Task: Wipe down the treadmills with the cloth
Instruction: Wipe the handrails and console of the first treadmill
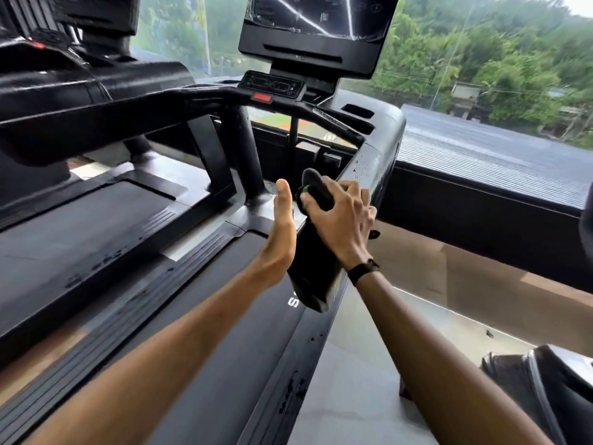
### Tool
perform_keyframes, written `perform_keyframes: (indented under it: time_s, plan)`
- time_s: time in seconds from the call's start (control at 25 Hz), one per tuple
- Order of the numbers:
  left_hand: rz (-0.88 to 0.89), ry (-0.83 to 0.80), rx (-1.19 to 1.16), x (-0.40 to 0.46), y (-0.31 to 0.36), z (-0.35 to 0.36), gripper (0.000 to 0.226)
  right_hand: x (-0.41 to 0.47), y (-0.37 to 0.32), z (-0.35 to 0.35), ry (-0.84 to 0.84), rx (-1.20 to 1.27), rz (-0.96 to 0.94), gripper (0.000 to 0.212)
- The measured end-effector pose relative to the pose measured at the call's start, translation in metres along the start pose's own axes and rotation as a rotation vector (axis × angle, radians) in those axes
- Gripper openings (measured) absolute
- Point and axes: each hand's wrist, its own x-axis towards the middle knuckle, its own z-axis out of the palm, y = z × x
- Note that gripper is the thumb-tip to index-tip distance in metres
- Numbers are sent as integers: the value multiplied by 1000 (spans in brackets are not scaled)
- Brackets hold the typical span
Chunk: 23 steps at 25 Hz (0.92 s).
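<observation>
The black treadmill's right handrail (pixel 373 162) runs toward me, with water droplets on its top. My right hand (pixel 345 220) lies over the rail and is shut on a dark cloth (pixel 316 187) with a bit of green showing, pressed on the rail's top. My left hand (pixel 282 232) is held flat and upright just left of the rail, fingers straight, holding nothing. Whether it touches the rail's side I cannot tell. The treadmill belt (pixel 224 332) lies under my left forearm.
The console screen (pixel 317 27) and control panel with a red button (pixel 262 97) stand ahead. A second treadmill (pixel 64 220) sits to the left. A large window (pixel 481 75) faces trees. Grey floor and a shoe (pixel 526 380) are at lower right.
</observation>
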Motion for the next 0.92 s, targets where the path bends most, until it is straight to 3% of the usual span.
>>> perform_keyframes:
  time_s: [0.16, 0.28, 0.4, 0.52, 0.64, 0.92]
  plan:
    - [-24, -1, -73, -5, 3, 2, 48, -45, -10, -6, 90, 13, -33, 54]
    - [27, 7, -74, 0, -3, -2, 58, -76, -16, -13, 166, 119, -14, 55]
    - [-5, -2, -114, 6, -11, -7, 88, -94, -15, -12, 228, 191, -8, 54]
    - [1, 16, -55, 14, -18, -6, 76, -74, -7, -6, 257, 256, 114, 49]
    - [9, 2, -11, 15, -17, -5, 83, -29, 10, 1, 236, 258, 247, 44]
    - [-10, 0, 108, 14, -15, -5, 88, -3, 28, 8, 224, 263, 310, 44]
